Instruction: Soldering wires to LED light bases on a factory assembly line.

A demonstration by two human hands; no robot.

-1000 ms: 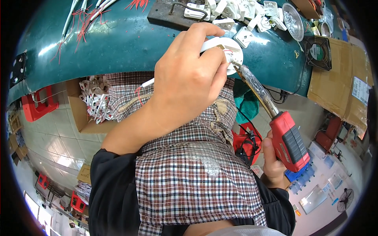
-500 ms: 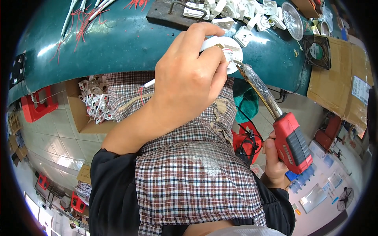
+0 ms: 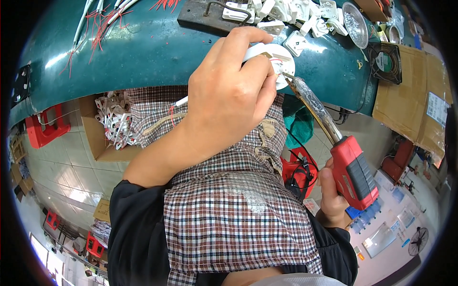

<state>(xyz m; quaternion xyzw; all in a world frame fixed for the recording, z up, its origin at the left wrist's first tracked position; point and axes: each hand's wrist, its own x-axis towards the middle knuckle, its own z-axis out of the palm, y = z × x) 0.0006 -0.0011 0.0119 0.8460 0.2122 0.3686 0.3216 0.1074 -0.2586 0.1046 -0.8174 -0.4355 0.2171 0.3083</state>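
Observation:
Over the edge of the table, the fingers of my left hand are closed on a round white plastic part. A thin red wire shows inside the part, beside my fingertips. Below my left wrist pokes out the end of a white cable with red wires; whether it joins the part is hidden. My right hand grips a soldering iron by its red and black handle. Its metal tip reaches the right side of the white part, close to my left fingertips.
Behind my left hand stand a dark metal block and a pile of white plastic parts. A metal bowl, a small black fan and a cardboard box are at the right. White cables lie far left.

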